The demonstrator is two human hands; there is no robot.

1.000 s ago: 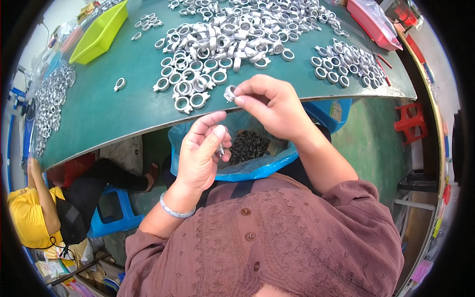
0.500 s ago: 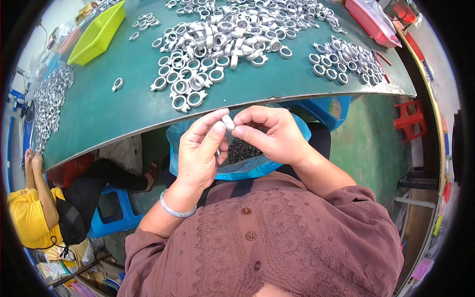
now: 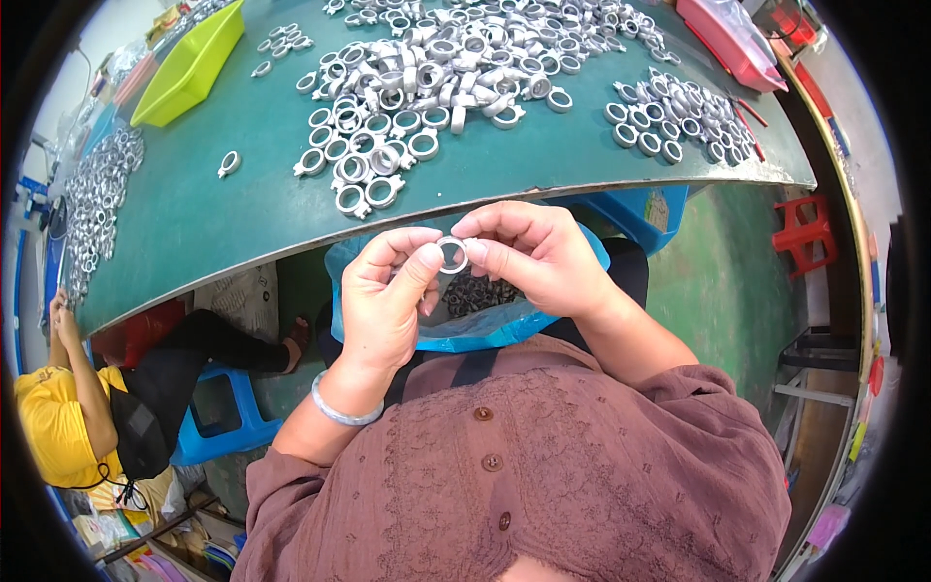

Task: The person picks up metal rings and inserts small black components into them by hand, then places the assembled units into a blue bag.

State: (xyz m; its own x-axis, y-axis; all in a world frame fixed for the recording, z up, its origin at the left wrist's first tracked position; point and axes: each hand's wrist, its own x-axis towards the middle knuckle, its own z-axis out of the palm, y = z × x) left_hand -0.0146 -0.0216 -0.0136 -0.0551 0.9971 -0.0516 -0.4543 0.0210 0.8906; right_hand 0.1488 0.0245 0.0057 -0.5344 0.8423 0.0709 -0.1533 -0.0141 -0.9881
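Between my two hands is a silver metal ring (image 3: 453, 269), its round opening facing up toward me. My left hand (image 3: 388, 291) pinches it at the left side with thumb and forefinger. The fingertips of my right hand (image 3: 538, 257) grip its right side, where they hide part of the rim. Below my hands, a blue plastic bag (image 3: 456, 342) hangs open over my lap, holding many small dark parts (image 3: 477, 296). A large heap of similar silver rings (image 3: 427, 82) lies on the green table (image 3: 252, 199) just beyond my hands.
One loose ring (image 3: 229, 164) lies left of the heap. A smaller ring pile (image 3: 684, 121) sits at right beside red sticks (image 3: 750, 131). A yellow-green tray (image 3: 189, 68) and a pink tray (image 3: 727, 44) stand farther back. A person in yellow (image 3: 63, 422) sits at left.
The ring has turned from edge-on to showing its open face. My left fingers have shifted slightly, and both hands still hold it.
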